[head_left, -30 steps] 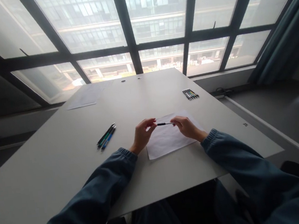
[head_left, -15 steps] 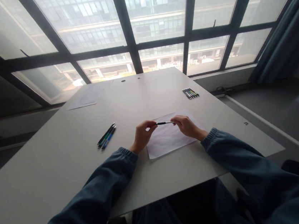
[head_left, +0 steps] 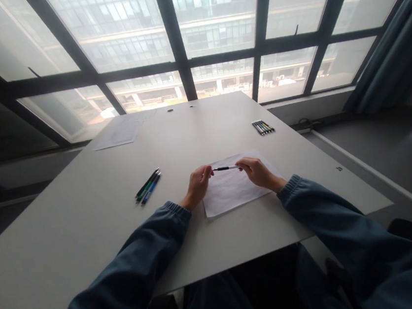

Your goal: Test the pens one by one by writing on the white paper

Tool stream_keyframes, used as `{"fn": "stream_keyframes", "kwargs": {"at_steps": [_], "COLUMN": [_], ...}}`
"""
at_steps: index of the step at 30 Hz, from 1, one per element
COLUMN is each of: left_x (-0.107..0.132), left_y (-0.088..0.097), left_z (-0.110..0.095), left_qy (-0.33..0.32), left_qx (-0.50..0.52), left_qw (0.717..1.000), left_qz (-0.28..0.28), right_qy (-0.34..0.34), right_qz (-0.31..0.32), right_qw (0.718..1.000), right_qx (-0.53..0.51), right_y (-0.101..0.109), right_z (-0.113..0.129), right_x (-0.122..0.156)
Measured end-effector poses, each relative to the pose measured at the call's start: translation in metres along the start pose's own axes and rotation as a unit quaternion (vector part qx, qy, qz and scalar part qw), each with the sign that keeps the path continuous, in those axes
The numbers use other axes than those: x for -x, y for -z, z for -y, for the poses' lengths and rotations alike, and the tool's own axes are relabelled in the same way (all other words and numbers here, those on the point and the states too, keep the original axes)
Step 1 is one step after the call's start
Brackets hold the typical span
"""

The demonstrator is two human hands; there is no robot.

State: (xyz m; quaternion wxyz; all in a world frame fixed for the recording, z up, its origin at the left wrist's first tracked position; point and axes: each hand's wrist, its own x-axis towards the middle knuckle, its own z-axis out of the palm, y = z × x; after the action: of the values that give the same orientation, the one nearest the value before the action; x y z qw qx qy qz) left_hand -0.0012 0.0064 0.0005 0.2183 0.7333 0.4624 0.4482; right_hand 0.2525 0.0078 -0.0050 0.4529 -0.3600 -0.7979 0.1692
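A pen [head_left: 226, 168] with a black grip and a white barrel lies level between my two hands, over a sheet of white paper [head_left: 229, 194]. My right hand [head_left: 255, 171] pinches its white end. At the other end, the fingers of my left hand [head_left: 199, 182] are closed around the pen's tip; whether they hold a small part there is hidden. To the left of my left hand, several pens [head_left: 147, 186] with black, green and blue barrels lie together on the table.
The white table [head_left: 87, 222] reaches toward the windows. A row of several pens [head_left: 263, 127] lies at the right. Thin papers [head_left: 118, 134] lie at the far left, and a round dark cap [head_left: 170, 111] sits near the far edge. A blue curtain [head_left: 396, 58] hangs at the right.
My left hand has shifted slightly left along the pen, its fingers folding closer together, and more of the pen's tip end shows. The right hand has kept its pinch.
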Motion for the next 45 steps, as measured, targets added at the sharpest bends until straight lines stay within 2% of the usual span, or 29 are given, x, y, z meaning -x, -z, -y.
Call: {"fn": "stream_keyframes", "kwargs": {"at_steps": [8,17,24,29,35,40,45], "left_x": [-0.0001,-0.0015,-0.0003,-0.0005,0.0001,0.0005,-0.0004], "left_y": [-0.0021,0.0,-0.0007,-0.0021,-0.0021,-0.0006,-0.0006], "left_z": [0.005,0.0014,-0.0039,-0.002,0.0023,0.0017,0.001], "left_qy": [0.006,-0.06,-0.104,-0.061,-0.035,-0.03,-0.05], "left_qx": [0.012,-0.019,-0.002,-0.011,-0.031,-0.022,-0.031], "left_qw": [1.0,0.998,0.994,0.998,0.997,0.998,0.998], "left_qz": [0.021,-0.013,-0.015,0.002,0.059,0.045,0.025], "right_qy": [0.016,0.011,0.007,0.005,0.007,0.013,0.013], "right_qz": [0.021,0.018,0.009,0.009,0.018,0.026,0.021], "right_qw": [1.0,1.0,1.0,1.0,1.0,0.999,1.0], "right_qx": [0.01,0.02,0.018,0.016,0.013,0.015,0.015], "right_y": [0.0005,0.0016,0.0021,0.0022,0.0017,0.0023,0.002], "right_z": [-0.0006,0.0004,-0.002,-0.0017,0.0016,0.0044,0.0023], "right_x": [0.002,0.0016,0.0021,0.002,0.002,0.0017,0.0021]}}
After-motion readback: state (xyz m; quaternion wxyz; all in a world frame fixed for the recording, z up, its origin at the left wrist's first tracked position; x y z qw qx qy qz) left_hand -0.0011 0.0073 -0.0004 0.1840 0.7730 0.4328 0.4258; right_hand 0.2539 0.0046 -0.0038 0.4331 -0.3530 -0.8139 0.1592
